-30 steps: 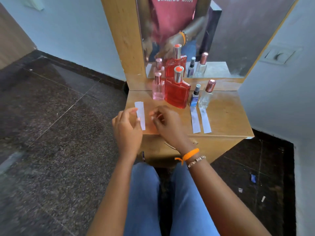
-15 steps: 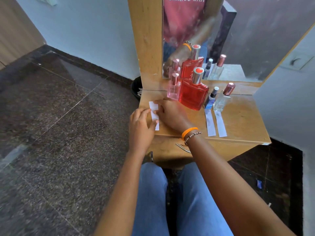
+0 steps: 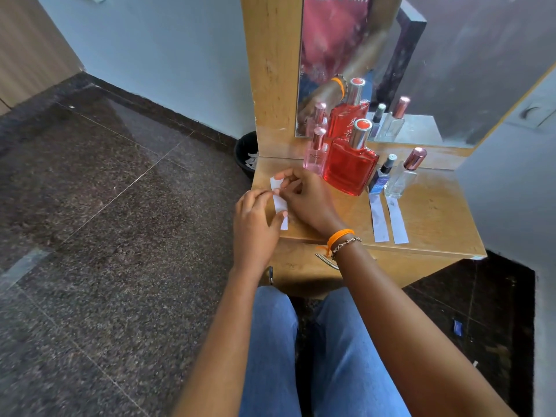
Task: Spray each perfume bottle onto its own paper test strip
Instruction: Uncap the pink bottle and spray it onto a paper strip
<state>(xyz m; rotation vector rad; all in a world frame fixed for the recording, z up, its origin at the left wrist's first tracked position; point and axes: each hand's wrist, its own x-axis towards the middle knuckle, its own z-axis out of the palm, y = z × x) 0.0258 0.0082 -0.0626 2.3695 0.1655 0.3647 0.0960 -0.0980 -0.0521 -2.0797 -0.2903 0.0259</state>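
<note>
At frame centre, the left hand [image 3: 255, 227] and right hand [image 3: 307, 200] both pinch a white paper strip [image 3: 279, 203] over the wooden desk [image 3: 436, 218], grips clamped on it.

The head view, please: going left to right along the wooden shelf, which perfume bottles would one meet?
Slim pink bottle → large red bottle → small dark blue bottle → clear bottle with the rose-gold cap.
</note>
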